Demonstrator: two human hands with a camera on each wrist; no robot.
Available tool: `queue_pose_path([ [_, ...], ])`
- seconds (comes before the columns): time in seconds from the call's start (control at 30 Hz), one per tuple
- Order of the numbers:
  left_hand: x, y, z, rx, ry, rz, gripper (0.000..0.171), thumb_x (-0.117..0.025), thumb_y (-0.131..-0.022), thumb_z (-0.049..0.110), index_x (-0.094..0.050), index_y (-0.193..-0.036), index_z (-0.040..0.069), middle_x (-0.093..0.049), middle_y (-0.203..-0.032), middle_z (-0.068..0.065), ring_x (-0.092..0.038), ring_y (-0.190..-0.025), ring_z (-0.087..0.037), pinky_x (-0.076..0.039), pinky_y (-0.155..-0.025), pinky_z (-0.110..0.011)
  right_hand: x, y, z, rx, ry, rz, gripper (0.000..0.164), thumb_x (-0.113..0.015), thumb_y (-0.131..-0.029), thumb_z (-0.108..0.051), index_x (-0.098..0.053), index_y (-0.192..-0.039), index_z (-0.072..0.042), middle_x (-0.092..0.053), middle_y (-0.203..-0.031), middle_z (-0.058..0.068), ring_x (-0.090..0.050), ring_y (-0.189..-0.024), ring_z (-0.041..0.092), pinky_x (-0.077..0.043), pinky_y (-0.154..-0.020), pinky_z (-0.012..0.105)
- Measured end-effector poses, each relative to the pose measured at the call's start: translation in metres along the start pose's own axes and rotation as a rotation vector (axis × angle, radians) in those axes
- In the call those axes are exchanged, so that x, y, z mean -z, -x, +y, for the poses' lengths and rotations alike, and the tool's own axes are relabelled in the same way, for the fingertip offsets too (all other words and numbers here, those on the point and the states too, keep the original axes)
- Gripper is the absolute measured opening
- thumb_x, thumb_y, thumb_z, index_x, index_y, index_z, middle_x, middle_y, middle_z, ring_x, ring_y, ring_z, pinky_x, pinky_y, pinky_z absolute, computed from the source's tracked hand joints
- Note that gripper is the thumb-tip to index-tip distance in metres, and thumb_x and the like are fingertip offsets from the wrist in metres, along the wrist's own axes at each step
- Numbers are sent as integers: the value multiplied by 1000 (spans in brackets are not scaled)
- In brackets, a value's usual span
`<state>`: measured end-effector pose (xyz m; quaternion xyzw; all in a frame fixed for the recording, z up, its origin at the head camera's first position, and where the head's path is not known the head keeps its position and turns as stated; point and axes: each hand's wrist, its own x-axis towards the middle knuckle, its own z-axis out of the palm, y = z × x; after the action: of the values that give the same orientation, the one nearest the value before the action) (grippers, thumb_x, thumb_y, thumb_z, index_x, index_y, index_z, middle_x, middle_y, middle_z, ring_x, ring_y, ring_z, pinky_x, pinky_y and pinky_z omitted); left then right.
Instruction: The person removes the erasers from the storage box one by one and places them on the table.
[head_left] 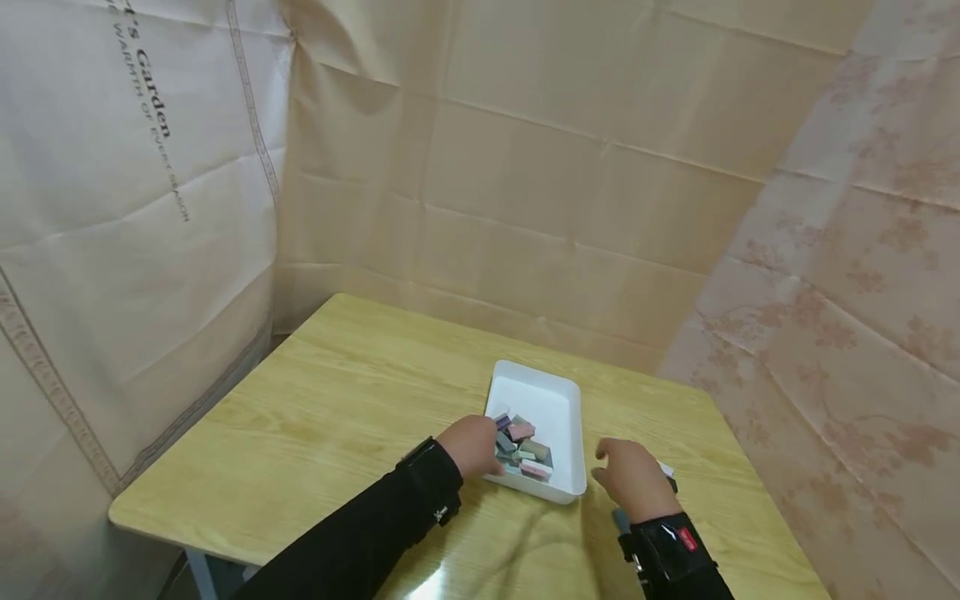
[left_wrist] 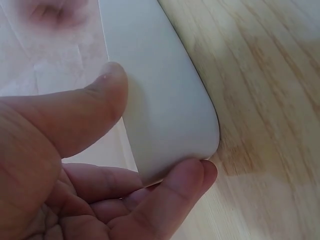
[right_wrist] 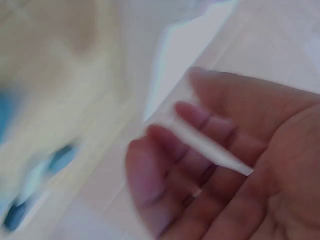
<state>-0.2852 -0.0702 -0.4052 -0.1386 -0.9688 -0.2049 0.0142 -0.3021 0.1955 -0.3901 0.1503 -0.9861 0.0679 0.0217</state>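
A white tray (head_left: 558,421) lies on the table, with several small coloured blocks (head_left: 536,451) gathered in its near left part. My left hand (head_left: 471,446) grips the tray's left side close to its near corner. In the left wrist view, the thumb lies against the tray wall (left_wrist: 160,90) and the other fingers curl at the corner. To the right of the tray, my right hand (head_left: 633,479) hovers with loosely bent fingers, thumb and forefinger apart. Blurred in the right wrist view, a pale strip shows between its fingers (right_wrist: 145,175); whether it is a gap or a thing is unclear.
Around the right hand lie a bluish piece (head_left: 621,521) and a white and dark piece (head_left: 667,473), both partly hidden. The wooden table (head_left: 300,433) has cloth hangings (head_left: 510,192) behind it and at both sides.
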Motion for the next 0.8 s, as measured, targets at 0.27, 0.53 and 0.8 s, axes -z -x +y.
queue_pose_path([
  [0.27, -6, -3, -1, -38, -42, 23, 39, -93, -79, 31, -61, -68, 11, -54, -65, 5, -46, -61, -12, -44, -65, -28, -14, -70, -66, 194, -111, -16, 23, -82, -92, -21, -79, -106, -2, -79, -102, 12, -73, -96, 28, -58, -89, 47],
  [0.53, -8, 1, 4, -76, -47, 13, 42, -94, -79, 29, -59, -62, 13, -53, -62, 7, -47, -60, -11, -45, -64, -26, -54, -111, -63, 211, -1, 11, 29, -76, -84, -10, -58, -61, -14, -53, -60, -4, -46, -57, 15, -38, -56, 32],
  [0.8, -3, -1, -4, -72, -53, 50, 41, -93, -78, 29, -58, -61, 13, -54, -61, 6, -47, -59, -12, -46, -64, -27, -35, -107, -70, 226, 0, 14, 32, -76, -79, -6, -52, -59, -16, -43, -59, -7, -39, -57, 14, -33, -55, 30],
])
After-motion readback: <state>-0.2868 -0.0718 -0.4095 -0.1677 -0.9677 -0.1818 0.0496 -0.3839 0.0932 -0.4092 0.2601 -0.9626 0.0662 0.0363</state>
